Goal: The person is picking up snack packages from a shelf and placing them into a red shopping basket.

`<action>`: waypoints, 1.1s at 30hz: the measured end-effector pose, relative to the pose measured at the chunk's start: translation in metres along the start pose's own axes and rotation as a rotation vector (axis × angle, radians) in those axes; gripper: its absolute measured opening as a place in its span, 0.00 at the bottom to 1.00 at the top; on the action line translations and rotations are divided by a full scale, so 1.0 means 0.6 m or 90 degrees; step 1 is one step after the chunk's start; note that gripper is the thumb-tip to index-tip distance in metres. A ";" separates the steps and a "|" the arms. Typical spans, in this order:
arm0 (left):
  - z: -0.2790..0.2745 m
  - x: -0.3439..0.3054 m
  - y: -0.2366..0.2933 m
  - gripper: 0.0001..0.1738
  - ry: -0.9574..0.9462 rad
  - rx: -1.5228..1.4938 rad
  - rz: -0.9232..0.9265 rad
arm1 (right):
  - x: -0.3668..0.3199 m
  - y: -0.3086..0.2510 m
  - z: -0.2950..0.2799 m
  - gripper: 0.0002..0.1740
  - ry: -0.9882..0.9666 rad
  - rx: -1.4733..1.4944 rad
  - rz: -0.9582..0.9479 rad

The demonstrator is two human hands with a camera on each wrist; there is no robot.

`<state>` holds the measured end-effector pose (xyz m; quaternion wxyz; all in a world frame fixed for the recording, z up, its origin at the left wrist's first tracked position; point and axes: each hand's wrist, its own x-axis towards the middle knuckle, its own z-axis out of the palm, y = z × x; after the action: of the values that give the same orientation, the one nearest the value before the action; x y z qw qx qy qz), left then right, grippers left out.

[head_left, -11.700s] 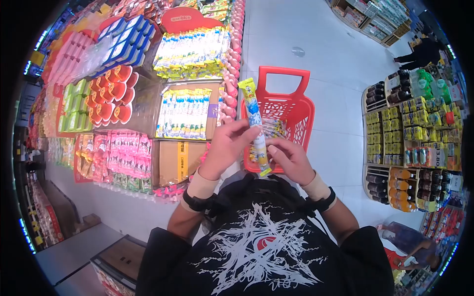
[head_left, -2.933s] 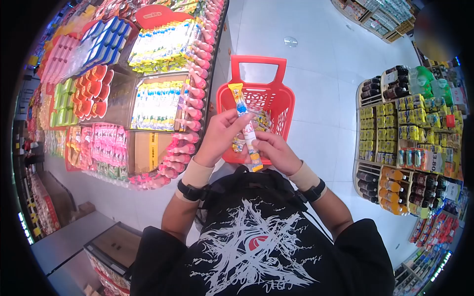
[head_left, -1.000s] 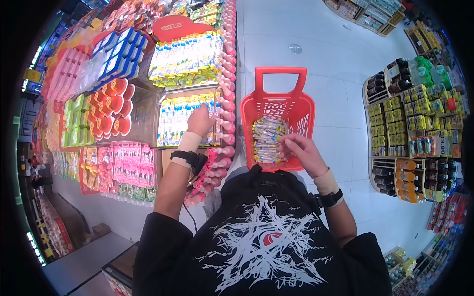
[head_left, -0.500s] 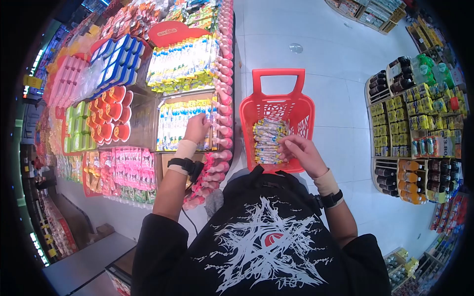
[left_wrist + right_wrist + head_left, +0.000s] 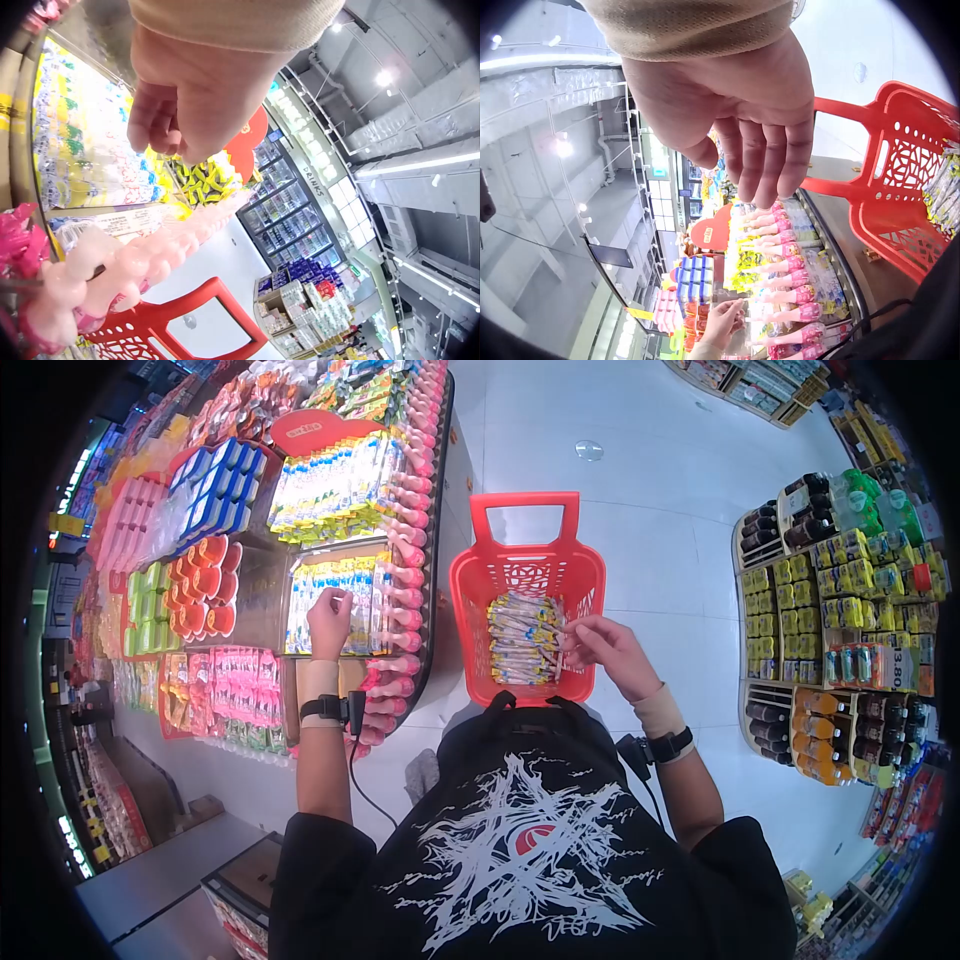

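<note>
– What is closest?
– A black shirt (image 5: 530, 860) with white print. Just past it stands a red basket (image 5: 468, 620), its handle (image 5: 525, 499) upright at the far edge.
– And the right hand (image 5: 612, 657)?
– It hangs over the basket's right edge, fingers loosely bent and close side by side, thumb apart from them. They hold nothing that I can see.
– What does the basket carry?
– A heap of wrapped sticks (image 5: 525, 645), mostly lying crosswise, between the left and right edges.
– What about the display (image 5: 262, 580) to the left?
– Towards its near edge are pink packets (image 5: 243, 680). Pink bulb-shaped things (image 5: 407, 578) run along its right edge.
– And the left hand (image 5: 330, 625)?
– Farther in, over a box of more sticks (image 5: 372, 590) near that right edge. Its fingers curl inward. I can't tell whether they touch or pinch a stick.
– Beyond that?
– Orange cups (image 5: 203, 588) towards the display's left edge, then a second lot of sticks (image 5: 340, 480) behind the box, and blue-and-white boxes (image 5: 222, 485) to the left of those.
– And farthest?
– In the left wrist view, tall glass-fronted cabinets (image 5: 292, 210) under the word DRINKS (image 5: 313, 182).
</note>
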<state>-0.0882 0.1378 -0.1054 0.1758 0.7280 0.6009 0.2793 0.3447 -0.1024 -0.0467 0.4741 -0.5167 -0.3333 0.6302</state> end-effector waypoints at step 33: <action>0.288 -0.263 0.225 0.11 -0.253 -0.148 -0.155 | 0.031 0.271 -0.183 0.15 0.069 0.010 0.295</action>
<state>0.1040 -0.0310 -0.1918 0.4052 0.6659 0.6016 0.1748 0.4097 -0.1459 -0.2279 0.3378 -0.6088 -0.1748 0.6961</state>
